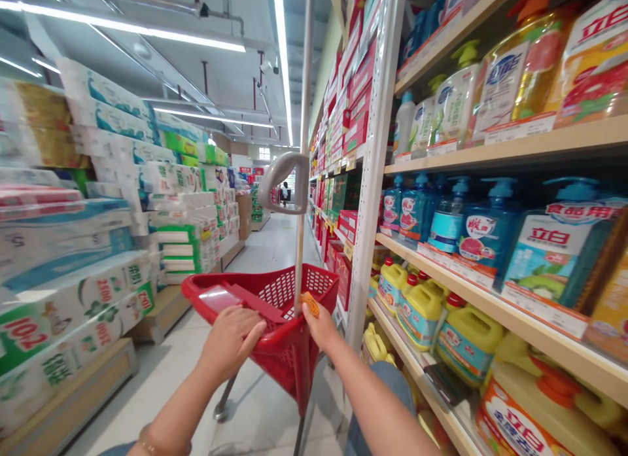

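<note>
A red plastic shopping cart basket [289,332] stands in front of me, with perforated walls and a red flap [252,303] across its inside. My left hand [235,338] is closed over the near left part of its rim, fingers bent forward over the edge. At the near right corner, beside a thin upright pole [300,246], my right hand [318,322] pinches a small orange object [310,305]; its exact kind is unclear. A grey loop handle [284,183] is fixed partway up the pole.
To the right, shelves [490,148] hold pump bottles [490,224] and yellow detergent jugs [417,312]. Paper packs [83,312] are stacked on the left on low platforms. The aisle floor [277,240] runs ahead past red boxes [360,93]. A person [285,192] is far down it.
</note>
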Motion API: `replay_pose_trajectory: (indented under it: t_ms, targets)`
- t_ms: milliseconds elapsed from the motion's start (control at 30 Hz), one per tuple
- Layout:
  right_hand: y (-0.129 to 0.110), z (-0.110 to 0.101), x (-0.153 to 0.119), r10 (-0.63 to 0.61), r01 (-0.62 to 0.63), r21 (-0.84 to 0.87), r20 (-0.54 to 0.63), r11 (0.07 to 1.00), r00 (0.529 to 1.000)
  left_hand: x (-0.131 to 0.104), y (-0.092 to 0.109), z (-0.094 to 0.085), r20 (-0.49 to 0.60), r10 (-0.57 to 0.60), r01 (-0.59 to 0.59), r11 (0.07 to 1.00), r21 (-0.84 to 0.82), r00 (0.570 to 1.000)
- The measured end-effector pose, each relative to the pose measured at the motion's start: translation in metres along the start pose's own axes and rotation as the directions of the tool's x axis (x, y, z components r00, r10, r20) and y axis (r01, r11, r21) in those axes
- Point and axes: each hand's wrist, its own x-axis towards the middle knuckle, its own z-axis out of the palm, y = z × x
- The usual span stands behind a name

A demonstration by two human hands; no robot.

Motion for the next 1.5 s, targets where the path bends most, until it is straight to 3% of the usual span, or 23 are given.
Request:
replay_pose_trajectory:
  t_ms: [67,167,267,333,433,500,600,633,667,700,800,967,1067,1167,1300,1400,1500]
  targets:
    - [0.003,0.006,0.0,0.029,-0.031,-0.016,-0.1,0.999,0.995,0.003,-0.003,0.0,0.01,0.017,-0.016,1.0,-0.006,1.0]
    - [0.0,0.026,-0.012,0.017,-0.032,-0.063,-0.23,0.998,0.973,0.008,0.001,0.007,-0.074,-0.069,0.072,0.997,0.036,0.995]
    - [-0.016,0.041,-0.033,0.005,-0.046,-0.138,-0.286,0.989,0.958,0.011,0.017,0.02,-0.164,-0.128,0.14,0.988,0.068,0.978]
    - [-0.03,0.041,-0.044,-0.012,-0.048,-0.186,-0.308,0.981,0.951,0.013,0.033,0.026,-0.192,-0.156,0.177,0.979,0.099,0.969]
    - [-0.047,0.022,-0.048,-0.083,0.012,-0.275,-0.25,0.961,0.965,0.017,0.055,0.03,-0.189,-0.187,0.215,0.966,0.141,0.964]
    - [-0.052,0.001,-0.047,-0.129,0.069,-0.335,-0.16,0.94,0.979,0.022,0.061,0.027,-0.123,-0.163,0.181,0.972,0.152,0.979]
    - [-0.05,-0.026,-0.045,-0.156,0.13,-0.365,-0.043,0.922,0.987,0.032,0.046,0.013,0.057,-0.021,0.014,0.992,0.124,0.998]
    - [-0.048,-0.031,-0.045,-0.157,0.138,-0.364,-0.022,0.921,0.987,0.036,0.035,0.007,0.083,0.0,-0.01,0.993,0.12,0.997]
    - [-0.048,-0.033,-0.046,-0.155,0.14,-0.365,-0.012,0.92,0.988,0.039,0.024,0.002,0.063,-0.065,0.055,0.987,0.151,0.996]
    - [-0.048,-0.033,-0.045,-0.155,0.138,-0.371,-0.014,0.918,0.988,0.042,0.013,-0.002,0.058,-0.148,0.135,0.974,0.182,0.987]
    - [-0.057,-0.018,-0.039,-0.152,0.118,-0.423,-0.047,0.898,0.987,0.046,-0.004,-0.009,0.135,-0.269,0.227,0.938,0.263,0.954]
    - [-0.084,0.003,-0.016,-0.09,0.068,-0.551,-0.012,0.831,0.996,0.046,0.026,-0.002,0.069,-0.314,0.277,0.907,0.318,0.947]
    - [-0.089,-0.006,-0.014,-0.159,0.193,-0.578,0.109,0.793,0.981,0.047,0.038,-0.001,0.08,-0.294,0.256,0.914,0.315,0.952]
    - [-0.084,-0.028,-0.018,-0.221,0.304,-0.592,0.211,0.746,0.952,0.046,0.022,-0.011,0.211,-0.209,0.167,0.966,0.198,0.955]
    - [-0.077,-0.046,-0.013,-0.151,0.192,-0.669,0.119,0.718,0.981,0.039,-0.007,-0.023,0.282,-0.393,0.358,0.918,0.168,0.875]
    - [-0.082,-0.03,-0.004,-0.056,0.068,-0.721,0.041,0.69,0.998,0.038,-0.002,-0.021,0.265,-0.452,0.409,0.89,0.202,0.852]
    - [-0.092,-0.002,0.0,-0.099,0.118,-0.718,0.069,0.686,0.993,0.041,0.018,-0.013,0.271,-0.424,0.375,0.902,0.214,0.864]
